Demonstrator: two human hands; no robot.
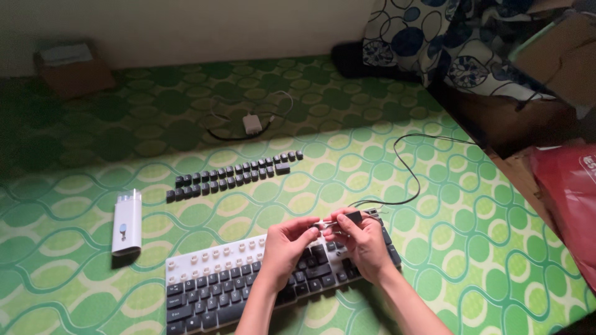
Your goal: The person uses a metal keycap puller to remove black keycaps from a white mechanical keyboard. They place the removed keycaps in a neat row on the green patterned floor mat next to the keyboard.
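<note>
A white keyboard with dark keys lies on the green patterned mat; its top rows are bare of caps. Above its right half, my left hand and my right hand meet. My right hand pinches a small dark keycap, and between both hands is a thin light-coloured tool, which my left fingertips hold. Two rows of removed dark keycaps lie beyond the keyboard.
A white oblong cleaning-kit case lies left of the keyboard. A black cable runs from the keyboard's right end. A white charger with cord lies farther back. A red bag, cardboard and patterned fabric stand at right.
</note>
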